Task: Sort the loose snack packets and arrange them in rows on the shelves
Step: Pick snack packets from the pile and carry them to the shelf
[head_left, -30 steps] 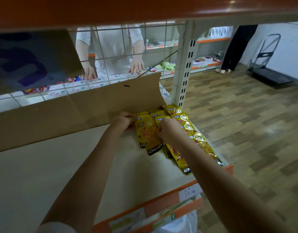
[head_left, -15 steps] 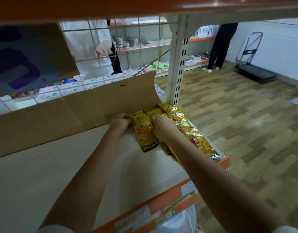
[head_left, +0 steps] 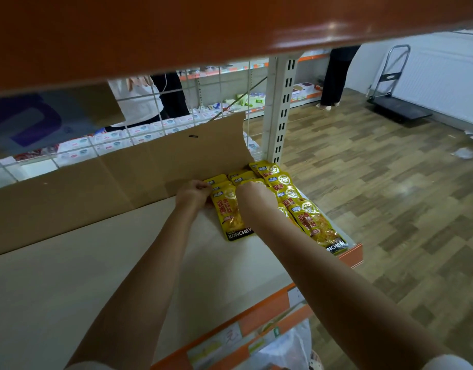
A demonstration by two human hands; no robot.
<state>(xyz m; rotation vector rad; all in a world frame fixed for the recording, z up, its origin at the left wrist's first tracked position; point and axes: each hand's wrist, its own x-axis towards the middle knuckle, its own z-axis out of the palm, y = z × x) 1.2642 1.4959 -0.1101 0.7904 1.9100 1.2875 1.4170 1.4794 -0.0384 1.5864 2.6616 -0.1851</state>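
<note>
**Both hands on the yellow packets at the shelf's right end**

Low in the frame, your forearms reach up over the pale shelf board (head_left: 69, 276) and its orange front rail (head_left: 264, 305). At centre frame, your left hand (head_left: 194, 194) has its fingers curled on the top edge of a yellow KONCHEW snack packet (head_left: 231, 217), which lies flat between your two hands. Your right hand (head_left: 252, 196) rests just right of it, fingers curled down onto the neighbouring packets; its exact grip is hidden. Right of that hand, a row of overlapping yellow packets (head_left: 310, 220) runs toward the rail. Behind stands a cardboard sheet (head_left: 123, 182), then wire mesh (head_left: 160, 116).
</note>
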